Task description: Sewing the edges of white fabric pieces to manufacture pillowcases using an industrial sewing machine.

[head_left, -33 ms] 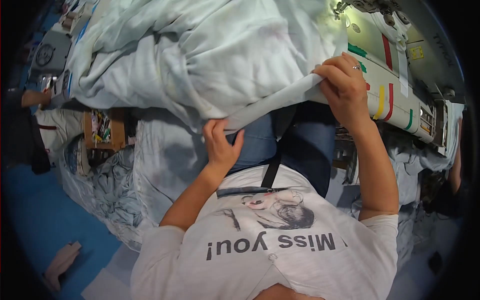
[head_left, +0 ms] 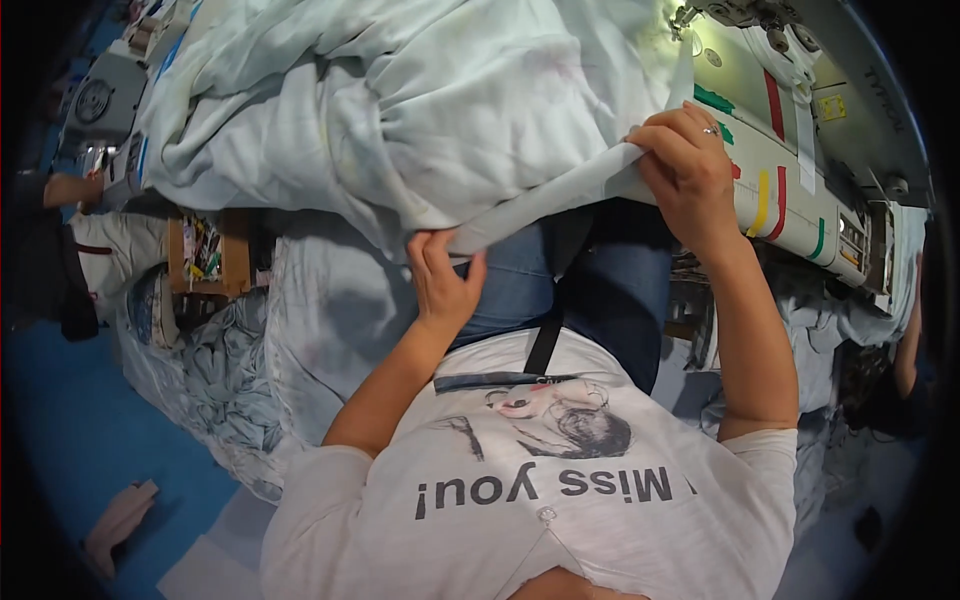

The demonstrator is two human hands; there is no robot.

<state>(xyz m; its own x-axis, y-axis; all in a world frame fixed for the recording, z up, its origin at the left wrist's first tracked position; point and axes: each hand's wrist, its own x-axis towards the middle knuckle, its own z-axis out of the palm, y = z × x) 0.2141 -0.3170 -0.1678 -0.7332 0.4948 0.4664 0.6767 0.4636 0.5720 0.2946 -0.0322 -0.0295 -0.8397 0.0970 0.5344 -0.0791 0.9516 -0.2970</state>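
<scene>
A large pale mint-white fabric (head_left: 480, 110) lies bunched over the work surface in front of me, its near edge hanging over my lap. My right hand (head_left: 690, 170), with a ring on one finger, pinches that edge beside the sewing machine (head_left: 810, 215). Farther left and lower, my left hand (head_left: 443, 285) has its curled fingertips on the same edge, with the thumb apart from the fingers. Between the hands the edge runs as a fairly straight, folded band. The fabric's upper right part reaches up beside the lit needle area (head_left: 685, 25).
More pale cloth (head_left: 235, 370) is heaped at my left, near a wooden box (head_left: 235, 255) of small items. A co-worker's hand (head_left: 75, 190) shows at the far left, another person's arm (head_left: 910, 335) at the far right. Cloth scrap (head_left: 120, 525) lies on the blue floor.
Very little differs. My left hand sits slightly farther from my body, still at the fabric edge; my right hand stays in place.
</scene>
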